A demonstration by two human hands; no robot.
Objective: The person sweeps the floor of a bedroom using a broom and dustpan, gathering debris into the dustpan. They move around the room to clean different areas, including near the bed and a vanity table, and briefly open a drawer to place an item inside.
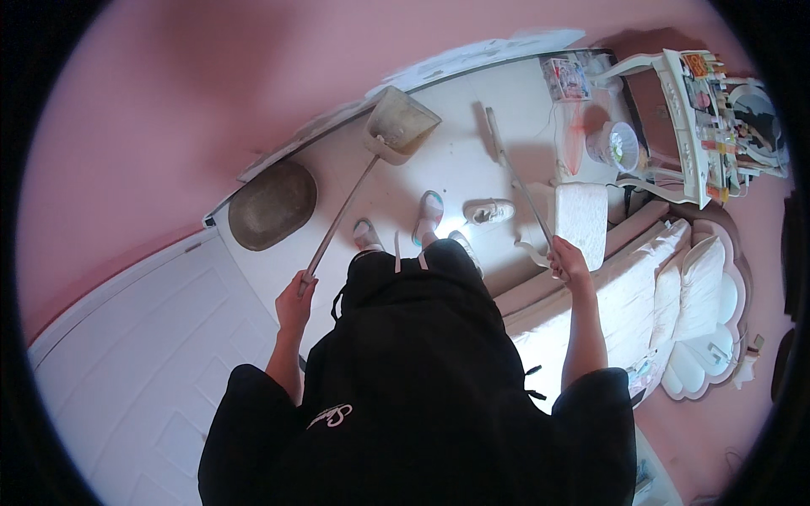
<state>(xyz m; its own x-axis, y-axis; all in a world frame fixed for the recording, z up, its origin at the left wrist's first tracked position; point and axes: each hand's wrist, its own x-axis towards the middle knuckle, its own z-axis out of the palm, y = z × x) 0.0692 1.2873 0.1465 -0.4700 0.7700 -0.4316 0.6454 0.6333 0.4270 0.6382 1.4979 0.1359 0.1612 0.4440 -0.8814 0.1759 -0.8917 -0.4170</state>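
Note:
My left hand (pixel 295 297) is closed around the grey handle of a long-handled dustpan (pixel 407 120). The pan lies on the floor near the pink wall, with some pale bits at its handle end. In my right hand (pixel 569 260) I grip the upper end of a long-handled broom (pixel 516 181). Its narrow pale head (pixel 493 133) is on the floor, to the right of the dustpan and apart from it. A few dark specks show on the pale floor (pixel 456 160) between the two. My slippered feet (pixel 429 215) stand below them.
A dark oval mat (pixel 273 206) lies by the white door (pixel 160 337). Pale shoes (pixel 489 212) sit beside my feet. On the right are a white stool (pixel 580 221), a clear bin (pixel 613 145), a cluttered white dressing table (pixel 688 126) and a bed (pixel 620 291).

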